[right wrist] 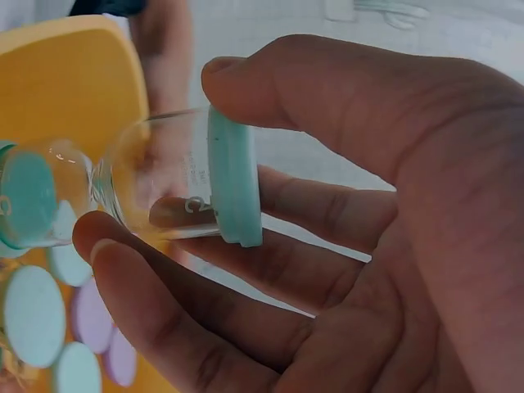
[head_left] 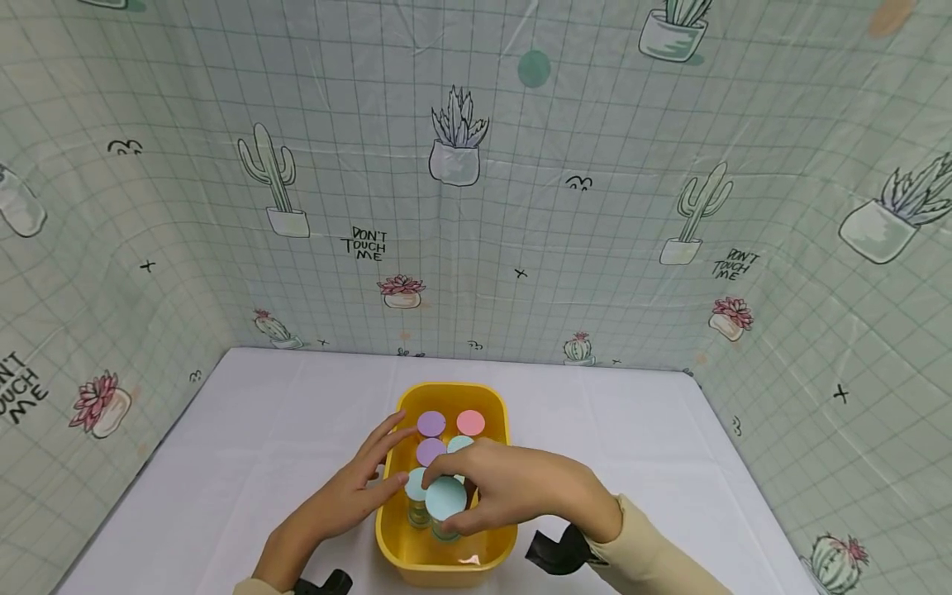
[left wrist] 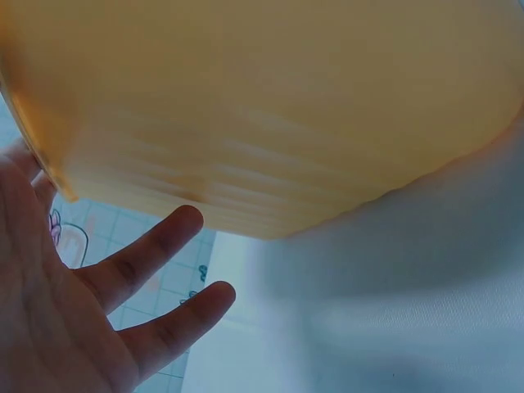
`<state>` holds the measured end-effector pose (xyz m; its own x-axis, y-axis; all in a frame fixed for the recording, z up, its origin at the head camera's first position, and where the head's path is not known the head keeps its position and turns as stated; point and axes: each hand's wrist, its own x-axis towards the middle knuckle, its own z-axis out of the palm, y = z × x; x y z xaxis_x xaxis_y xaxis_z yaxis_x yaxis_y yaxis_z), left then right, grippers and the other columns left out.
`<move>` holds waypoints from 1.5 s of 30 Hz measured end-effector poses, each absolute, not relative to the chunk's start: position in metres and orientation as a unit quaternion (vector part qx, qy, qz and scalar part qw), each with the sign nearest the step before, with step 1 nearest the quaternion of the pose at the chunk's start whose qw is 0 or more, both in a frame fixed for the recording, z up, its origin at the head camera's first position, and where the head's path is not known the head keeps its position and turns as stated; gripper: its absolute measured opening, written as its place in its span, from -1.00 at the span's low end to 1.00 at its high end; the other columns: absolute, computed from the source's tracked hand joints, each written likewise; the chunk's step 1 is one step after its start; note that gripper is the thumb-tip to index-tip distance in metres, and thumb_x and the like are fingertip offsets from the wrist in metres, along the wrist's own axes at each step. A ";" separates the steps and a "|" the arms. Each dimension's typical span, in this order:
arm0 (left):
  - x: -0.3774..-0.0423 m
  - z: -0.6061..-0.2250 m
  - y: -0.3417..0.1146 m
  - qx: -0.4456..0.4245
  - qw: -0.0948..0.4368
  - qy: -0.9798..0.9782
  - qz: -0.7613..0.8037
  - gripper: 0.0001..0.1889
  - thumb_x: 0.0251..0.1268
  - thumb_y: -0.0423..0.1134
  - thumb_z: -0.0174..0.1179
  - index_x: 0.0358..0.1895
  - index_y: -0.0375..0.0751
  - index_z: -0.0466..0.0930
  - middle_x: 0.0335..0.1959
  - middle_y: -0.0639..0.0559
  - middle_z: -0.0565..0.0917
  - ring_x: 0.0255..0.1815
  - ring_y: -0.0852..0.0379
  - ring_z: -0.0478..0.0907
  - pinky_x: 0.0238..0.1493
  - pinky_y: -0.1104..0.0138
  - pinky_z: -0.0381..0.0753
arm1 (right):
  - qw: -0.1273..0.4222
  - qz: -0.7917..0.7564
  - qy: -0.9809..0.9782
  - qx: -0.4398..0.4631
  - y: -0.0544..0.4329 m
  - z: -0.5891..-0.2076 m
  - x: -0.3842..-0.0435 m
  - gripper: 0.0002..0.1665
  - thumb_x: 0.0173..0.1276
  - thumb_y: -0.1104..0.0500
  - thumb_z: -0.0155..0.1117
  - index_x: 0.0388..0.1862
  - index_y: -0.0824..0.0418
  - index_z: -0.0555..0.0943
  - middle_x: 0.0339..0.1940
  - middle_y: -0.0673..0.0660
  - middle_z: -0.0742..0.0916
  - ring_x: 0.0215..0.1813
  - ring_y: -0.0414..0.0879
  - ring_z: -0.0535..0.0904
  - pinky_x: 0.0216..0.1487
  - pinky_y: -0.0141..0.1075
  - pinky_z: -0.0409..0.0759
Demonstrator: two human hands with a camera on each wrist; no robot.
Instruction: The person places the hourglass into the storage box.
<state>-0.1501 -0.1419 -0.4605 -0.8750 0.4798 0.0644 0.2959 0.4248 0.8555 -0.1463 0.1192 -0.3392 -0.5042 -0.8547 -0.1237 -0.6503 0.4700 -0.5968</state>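
My right hand (head_left: 513,487) holds a small clear glass jar (right wrist: 160,176) with a mint-green lid (head_left: 446,498), thumb on one side and fingers on the other. In the right wrist view another glass jar (right wrist: 74,192) stands just past its base; whether they touch I cannot tell. Both are over the front part of a yellow plastic bin (head_left: 446,566). My left hand (head_left: 345,496) is at the bin's left rim, fingers spread and thumb near a mint-lidded jar (head_left: 416,483). The left wrist view shows its fingers (left wrist: 143,258) beside the bin's outer wall.
Farther back in the bin stand jars with a purple lid (head_left: 431,424), a pink lid (head_left: 471,423), a second purple lid (head_left: 430,452) and a mint lid (head_left: 459,444). A white cloth (head_left: 297,413) covers the table, and cactus-print curtain (head_left: 521,223) surrounds it.
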 end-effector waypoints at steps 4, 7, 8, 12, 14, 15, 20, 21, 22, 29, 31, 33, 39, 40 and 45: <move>-0.150 -0.461 -0.142 0.237 0.092 0.835 0.489 -0.42 0.61 -0.07 0.06 0.59 0.33 0.17 0.73 0.04 -0.12 0.64 -0.36 0.08 0.26 -0.44 0.40 | 0.224 -0.215 0.827 -0.469 0.110 -0.347 -0.149 -0.60 0.30 0.10 0.52 0.10 0.07 0.65 -0.15 -0.16 0.76 -0.23 -0.46 0.58 -0.11 -0.63 0.57; -0.151 -0.462 -0.142 0.238 0.093 0.832 0.492 -0.41 0.61 -0.09 0.06 0.59 0.33 0.16 0.73 0.05 -0.12 0.64 -0.36 0.05 0.25 -0.44 0.40 | 0.238 -0.201 0.822 -0.478 0.106 -0.352 -0.152 -0.61 0.31 0.10 0.52 0.09 0.06 0.67 -0.15 -0.17 0.76 -0.21 -0.47 0.58 -0.10 -0.63 0.56; -0.151 -0.462 -0.142 0.238 0.093 0.832 0.493 -0.42 0.61 -0.10 0.06 0.59 0.33 0.17 0.73 0.05 -0.12 0.64 -0.36 0.05 0.25 -0.44 0.40 | 0.242 -0.196 0.820 -0.480 0.104 -0.353 -0.153 -0.62 0.31 0.10 0.51 0.08 0.06 0.67 -0.15 -0.17 0.76 -0.22 -0.47 0.58 -0.11 -0.63 0.56; -0.152 -0.462 -0.141 0.238 0.095 0.830 0.495 -0.42 0.61 -0.10 0.05 0.59 0.32 0.16 0.73 0.04 -0.12 0.65 -0.37 0.04 0.25 -0.45 0.39 | 0.258 -0.171 0.816 -0.488 0.099 -0.358 -0.157 -0.64 0.31 0.11 0.50 0.07 0.07 0.69 -0.11 -0.16 0.75 -0.20 -0.45 0.57 -0.12 -0.64 0.55; -0.152 -0.462 -0.141 0.238 0.097 0.829 0.496 -0.42 0.61 -0.10 0.05 0.60 0.28 0.17 0.73 0.03 -0.13 0.65 -0.38 0.03 0.25 -0.45 0.39 | 0.264 -0.157 0.814 -0.492 0.097 -0.359 -0.160 -0.63 0.30 0.12 0.51 0.07 0.09 0.69 -0.09 -0.15 0.74 -0.18 -0.44 0.56 -0.12 -0.64 0.54; -0.152 -0.461 -0.141 0.238 0.098 0.829 0.497 -0.42 0.61 -0.09 0.05 0.60 0.27 0.17 0.73 0.02 -0.13 0.65 -0.37 0.03 0.25 -0.44 0.40 | 0.266 -0.149 0.814 -0.494 0.096 -0.360 -0.160 -0.62 0.29 0.13 0.51 0.08 0.08 0.69 -0.08 -0.15 0.74 -0.18 -0.44 0.56 -0.12 -0.65 0.54; -0.153 -0.461 -0.141 0.233 0.103 0.829 0.498 -0.42 0.61 -0.07 0.06 0.59 0.31 0.16 0.73 0.03 -0.13 0.66 -0.35 0.01 0.29 -0.44 0.37 | 0.275 -0.113 0.814 -0.499 0.093 -0.363 -0.162 -0.56 0.26 0.17 0.55 0.12 0.08 0.69 -0.04 -0.15 0.74 -0.12 -0.40 0.55 -0.02 -0.62 0.53; -0.153 -0.461 -0.140 0.232 0.104 0.829 0.498 -0.42 0.61 -0.06 0.06 0.59 0.35 0.16 0.73 0.04 -0.13 0.66 -0.35 0.01 0.29 -0.44 0.37 | 0.276 -0.106 0.814 -0.500 0.093 -0.364 -0.163 -0.55 0.25 0.18 0.56 0.13 0.07 0.69 -0.04 -0.16 0.74 -0.11 -0.39 0.54 0.00 -0.61 0.53; -0.153 -0.461 -0.140 0.232 0.105 0.829 0.498 -0.42 0.61 -0.06 0.06 0.59 0.37 0.16 0.73 0.04 -0.13 0.66 -0.35 0.01 0.30 -0.45 0.36 | 0.277 -0.100 0.815 -0.499 0.092 -0.365 -0.162 -0.54 0.24 0.19 0.56 0.13 0.07 0.69 -0.04 -0.17 0.73 -0.10 -0.39 0.53 0.01 -0.61 0.52; -0.154 -0.459 -0.139 0.231 0.107 0.831 0.495 -0.41 0.61 -0.06 0.06 0.59 0.34 0.16 0.73 0.03 -0.14 0.65 -0.34 0.03 0.31 -0.45 0.34 | 0.289 -0.059 0.827 -0.478 0.087 -0.372 -0.160 -0.51 0.19 0.22 0.59 0.11 0.00 0.71 -0.05 -0.22 0.72 -0.11 -0.34 0.50 -0.03 -0.56 0.54; -0.155 -0.459 -0.139 0.231 0.108 0.830 0.496 -0.41 0.60 -0.07 0.07 0.60 0.32 0.16 0.73 0.03 -0.14 0.66 -0.35 0.03 0.32 -0.45 0.34 | 0.293 -0.053 0.827 -0.477 0.086 -0.375 -0.160 -0.51 0.18 0.24 0.61 0.10 -0.01 0.72 -0.06 -0.22 0.73 -0.11 -0.35 0.51 -0.03 -0.57 0.54; -0.155 -0.459 -0.138 0.229 0.110 0.830 0.496 -0.40 0.60 -0.06 0.07 0.60 0.30 0.16 0.73 0.02 -0.14 0.65 -0.35 0.03 0.32 -0.44 0.34 | 0.299 -0.050 0.828 -0.472 0.085 -0.377 -0.160 -0.51 0.17 0.26 0.61 0.09 -0.01 0.72 -0.07 -0.22 0.73 -0.12 -0.35 0.51 -0.02 -0.56 0.55; -0.152 -0.460 -0.138 0.223 0.118 0.831 0.496 -0.38 0.59 -0.03 0.07 0.62 0.13 0.16 0.73 0.02 -0.14 0.65 -0.36 0.04 0.33 -0.43 0.35 | 0.312 -0.041 0.835 -0.451 0.083 -0.382 -0.157 -0.48 0.15 0.31 0.60 0.10 -0.01 0.73 -0.12 -0.21 0.73 -0.18 -0.33 0.52 -0.06 -0.55 0.58; -0.152 -0.461 -0.138 0.222 0.119 0.831 0.496 -0.38 0.59 -0.03 0.07 0.63 0.13 0.16 0.73 0.03 -0.15 0.65 -0.37 0.03 0.33 -0.43 0.35 | 0.311 -0.040 0.835 -0.451 0.082 -0.383 -0.157 -0.48 0.15 0.31 0.60 0.10 -0.01 0.73 -0.12 -0.20 0.73 -0.19 -0.33 0.52 -0.07 -0.56 0.59; -0.151 -0.461 -0.139 0.220 0.118 0.832 0.496 -0.40 0.60 -0.03 0.07 0.61 0.22 0.17 0.73 0.05 -0.15 0.65 -0.36 0.02 0.32 -0.43 0.36 | 0.298 -0.033 0.836 -0.459 0.081 -0.382 -0.155 -0.48 0.17 0.29 0.60 0.11 -0.02 0.73 -0.10 -0.21 0.75 -0.18 -0.35 0.54 -0.08 -0.57 0.58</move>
<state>-0.1506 -0.1391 -0.4609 -0.8753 0.4831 0.0223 0.2496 0.4118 0.8764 -0.1554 0.0810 -0.3822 -0.4003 -0.7882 -0.4674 -0.7485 0.5755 -0.3295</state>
